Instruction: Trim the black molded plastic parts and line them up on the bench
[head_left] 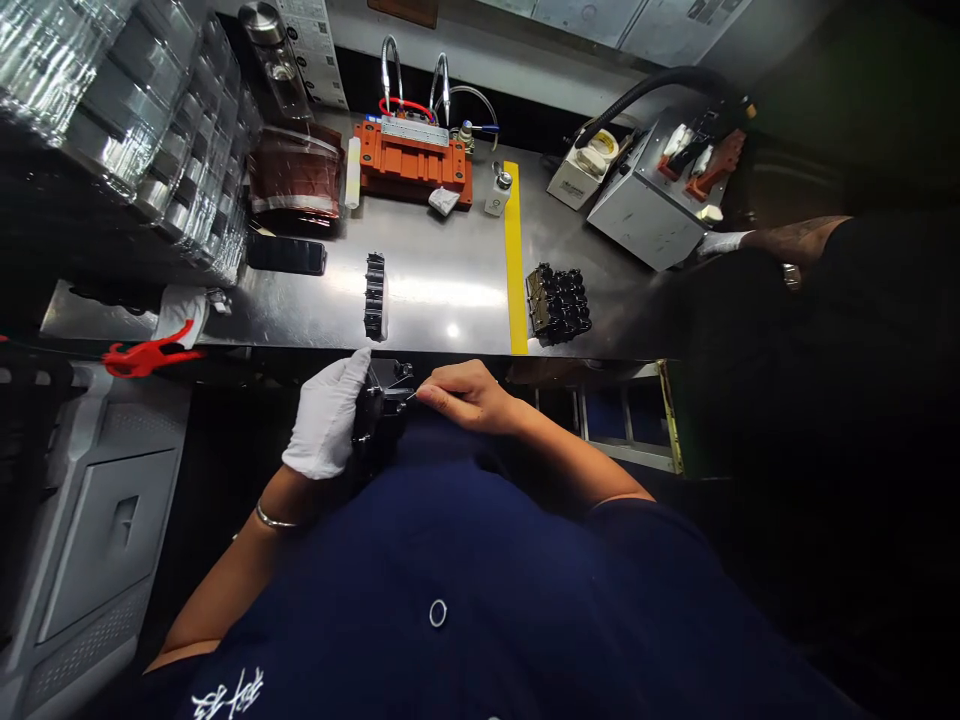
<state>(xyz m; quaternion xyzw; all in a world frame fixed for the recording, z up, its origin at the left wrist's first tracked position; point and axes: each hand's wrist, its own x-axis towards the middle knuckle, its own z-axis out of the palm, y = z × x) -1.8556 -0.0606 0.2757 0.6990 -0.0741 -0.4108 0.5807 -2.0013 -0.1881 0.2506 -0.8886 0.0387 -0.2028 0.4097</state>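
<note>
Left gloved hand [324,415] covers one side of the black part [393,375]; its lower end goes dark against the floor and shirt [480,560], outline unreadable. Thin sliver [412,394] in the right hand [472,395]: too fine to identify, one end hidden by the fingers. Co-worker's glove [721,243] partly behind the grey box [637,215], fingers not visible; that body is lost in shadow at right. Wrapped stack [142,100] cut by top and left edges. Wall sheet [315,50] cropped on top, print too small. Drawer cabinet [112,530] clipped left.
</note>
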